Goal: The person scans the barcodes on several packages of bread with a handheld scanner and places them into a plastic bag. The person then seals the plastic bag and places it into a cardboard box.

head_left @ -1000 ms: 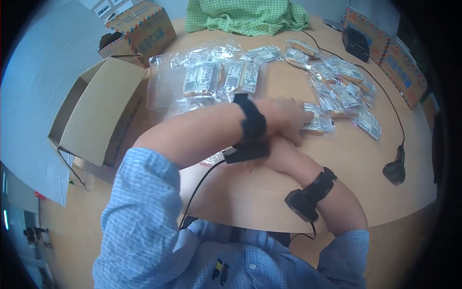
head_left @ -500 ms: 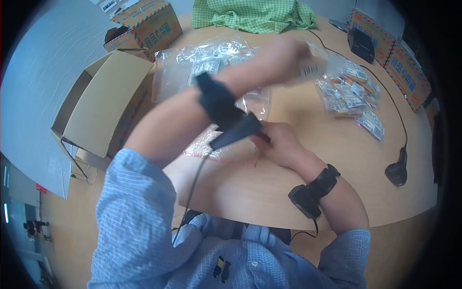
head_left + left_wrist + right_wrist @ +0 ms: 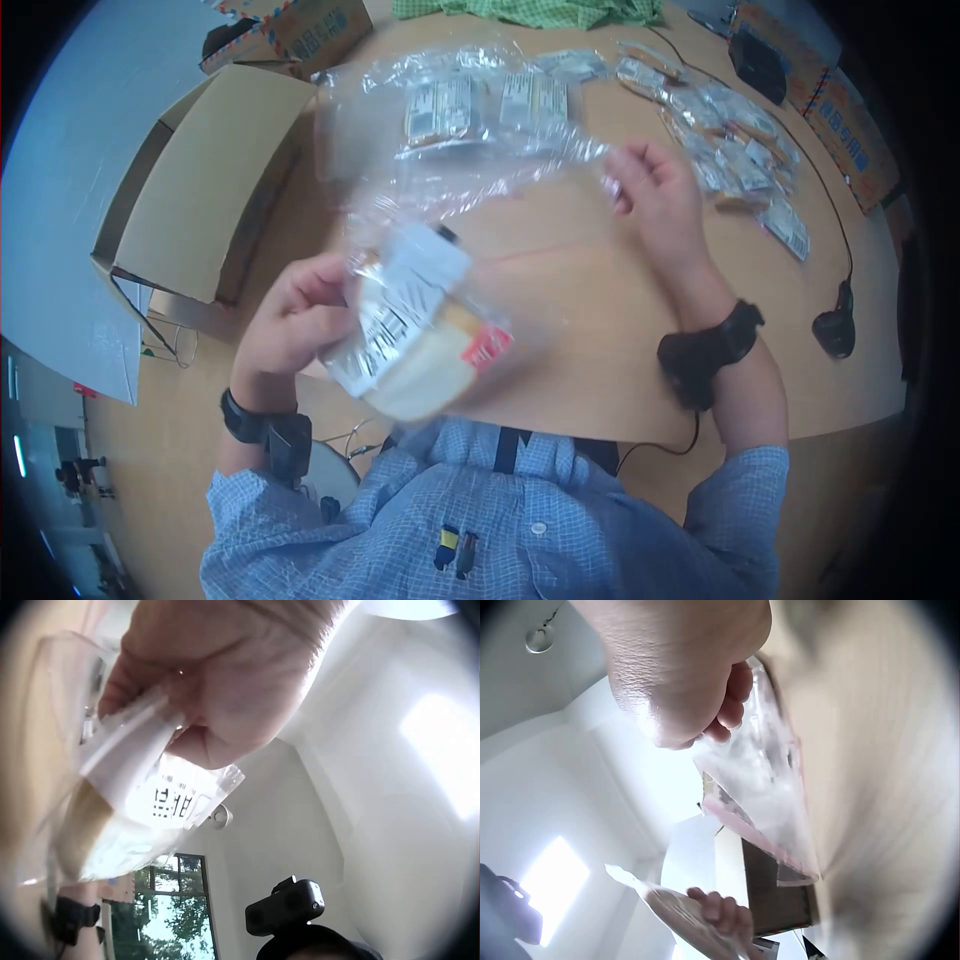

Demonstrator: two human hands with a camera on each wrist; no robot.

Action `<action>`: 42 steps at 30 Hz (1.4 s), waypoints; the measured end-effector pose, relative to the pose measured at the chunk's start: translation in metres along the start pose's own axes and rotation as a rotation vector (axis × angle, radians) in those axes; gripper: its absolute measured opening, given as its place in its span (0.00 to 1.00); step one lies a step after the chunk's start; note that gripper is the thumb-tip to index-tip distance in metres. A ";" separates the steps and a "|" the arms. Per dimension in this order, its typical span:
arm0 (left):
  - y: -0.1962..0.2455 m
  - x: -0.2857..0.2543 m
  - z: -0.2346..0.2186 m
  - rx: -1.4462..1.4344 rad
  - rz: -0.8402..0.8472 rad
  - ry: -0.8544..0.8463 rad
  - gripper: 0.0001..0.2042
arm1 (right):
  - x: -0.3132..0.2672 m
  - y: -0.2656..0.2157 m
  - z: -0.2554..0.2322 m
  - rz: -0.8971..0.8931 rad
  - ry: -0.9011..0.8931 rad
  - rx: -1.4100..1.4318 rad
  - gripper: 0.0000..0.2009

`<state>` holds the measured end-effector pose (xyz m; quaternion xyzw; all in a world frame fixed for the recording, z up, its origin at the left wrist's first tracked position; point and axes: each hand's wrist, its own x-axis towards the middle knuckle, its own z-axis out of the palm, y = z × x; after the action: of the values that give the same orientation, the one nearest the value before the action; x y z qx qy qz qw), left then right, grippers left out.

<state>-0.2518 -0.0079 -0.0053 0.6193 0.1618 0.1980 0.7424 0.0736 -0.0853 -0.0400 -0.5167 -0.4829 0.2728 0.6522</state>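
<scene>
Head view: the left hand grips a wrapped bread packet in the air, outside the clear plastic bag that the right hand pinches by its edge, apart from the heaped packets beyond the right hand.

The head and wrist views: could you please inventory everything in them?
Held pack: one, clear with white label and red patch, left hand
Clear plastic bagging: count unclear, centre, edge in right fingers
Central labelled packs: at least two, white labels
Heaped packs: several, back right
Open carton: one, brown, left
Printed boxes: count unclear, brown, both back corners
Cloth: one, green checked, far edge
Black device: one, back right
Corded handheld device: one, black, right
Table: one, light wood, beneath
Window: one, dark-framed, left wrist view
Wrist cameras: two, black, wrists
Head camera: one, black, head
Shirt: one, blue checked, torso
Left hand, right hand: bare, mid-table
</scene>
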 end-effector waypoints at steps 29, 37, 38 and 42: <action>-0.011 0.095 0.072 0.335 0.172 0.039 0.10 | 0.017 -0.035 -0.010 -0.109 -0.099 -0.139 0.09; -0.002 0.114 0.007 0.862 0.504 0.422 0.11 | 0.012 -0.037 0.005 -0.152 -0.134 -0.136 0.09; -0.004 0.115 0.009 1.139 0.568 0.339 0.15 | 0.012 -0.037 0.005 -0.148 -0.145 -0.150 0.08; -0.021 0.131 -0.011 1.785 0.459 0.327 0.35 | 0.012 -0.037 0.004 -0.141 -0.156 -0.177 0.07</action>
<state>-0.1416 0.0627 -0.0274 0.9414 0.2299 0.2269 -0.0969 0.0692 -0.0854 -0.0008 -0.5142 -0.5896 0.2217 0.5821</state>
